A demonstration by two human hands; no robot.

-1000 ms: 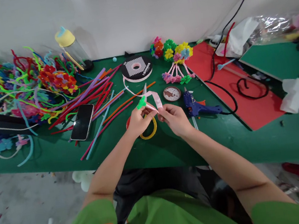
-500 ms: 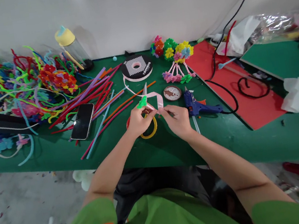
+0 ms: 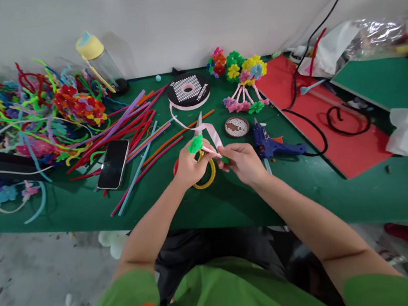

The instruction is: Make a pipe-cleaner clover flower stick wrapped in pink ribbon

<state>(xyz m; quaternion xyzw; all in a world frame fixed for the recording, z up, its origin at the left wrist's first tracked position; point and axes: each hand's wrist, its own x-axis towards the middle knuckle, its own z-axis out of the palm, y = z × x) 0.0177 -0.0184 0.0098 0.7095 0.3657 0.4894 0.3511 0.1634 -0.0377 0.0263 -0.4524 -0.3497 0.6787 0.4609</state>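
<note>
My left hand (image 3: 188, 168) is closed around the stem of a green fuzzy flower (image 3: 196, 145), whose head shows above the fingers. The stem is wrapped in pink. My right hand (image 3: 245, 162) pinches the pink ribbon (image 3: 213, 134) against the stem's lower end, where a bit of green shows by the fingertips. From there the ribbon loops back to its black and white spool (image 3: 180, 94) behind the hands. Scissors (image 3: 213, 173) with yellow and red handles lie on the table below my hands, partly hidden.
To the right are a blue glue gun (image 3: 279, 148), a round dish of white beads (image 3: 237, 126) and a red board (image 3: 319, 106). Fuzzy flowers (image 3: 248, 73) stand behind. Leftward lie a phone (image 3: 113, 164), pipe cleaners (image 3: 135, 127) and a bottle (image 3: 104, 65).
My right hand has turned and shifted slightly at the stem's end, and green now shows by its fingertips. The ribbon hangs at a steeper slant. The whole view has shifted slightly.
</note>
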